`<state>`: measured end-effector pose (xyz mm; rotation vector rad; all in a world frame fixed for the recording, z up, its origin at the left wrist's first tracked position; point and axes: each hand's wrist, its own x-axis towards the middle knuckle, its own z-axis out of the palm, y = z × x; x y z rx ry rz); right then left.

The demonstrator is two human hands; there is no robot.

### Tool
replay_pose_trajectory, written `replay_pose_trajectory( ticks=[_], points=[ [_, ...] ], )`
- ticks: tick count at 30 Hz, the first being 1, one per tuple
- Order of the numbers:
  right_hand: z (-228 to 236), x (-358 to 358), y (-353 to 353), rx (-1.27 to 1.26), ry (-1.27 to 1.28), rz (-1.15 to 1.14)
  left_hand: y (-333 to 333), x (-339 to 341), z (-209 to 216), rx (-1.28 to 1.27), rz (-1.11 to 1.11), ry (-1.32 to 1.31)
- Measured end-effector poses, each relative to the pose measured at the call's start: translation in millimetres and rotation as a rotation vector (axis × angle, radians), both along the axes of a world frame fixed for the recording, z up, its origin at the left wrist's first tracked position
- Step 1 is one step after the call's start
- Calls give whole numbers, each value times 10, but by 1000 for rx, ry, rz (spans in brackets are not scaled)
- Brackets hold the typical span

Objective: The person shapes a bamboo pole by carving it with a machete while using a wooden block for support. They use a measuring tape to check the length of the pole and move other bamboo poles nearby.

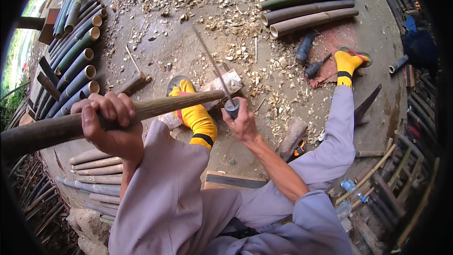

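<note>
A long brown bamboo pole [179, 104] slants in from the left edge, its tip near the middle of the head view. My left hand [112, 120] is wrapped round it, above my left knee. In my right hand [245, 122], closed round its dark handle, is a long thin-bladed knife [211, 55], blade pointing up and away. The blade passes beside the pole's tip; I cannot tell whether they touch. Under the tip lies a pale wooden block [232, 81], with my left foot in a yellow sock [197, 119] against it.
Cut bamboo poles lie in rows at left [78, 73] and far right [314, 18]. Wood chips [226, 0] litter the ground. Two dark-handled tools [306, 49] rest on a red sheet; a dark blade [367, 105] lies right of my leg. A short log [291, 138] sits nearer.
</note>
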<state>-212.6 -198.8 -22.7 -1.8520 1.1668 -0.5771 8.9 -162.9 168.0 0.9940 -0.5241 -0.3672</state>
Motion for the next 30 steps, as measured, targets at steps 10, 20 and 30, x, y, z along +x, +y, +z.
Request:
replay_pose_trajectory(
  ticks=[10, 20, 30],
  points=[
    [-138, 71, -52, 245, 83, -11, 120, 126, 354, 4, 116, -128],
    [37, -312, 190, 283, 44, -79, -33, -263, 322, -122, 154, -110],
    [1, -431, 214, 213, -41, -65, -88, -254, 391, -50, 213, -92]
  ],
)
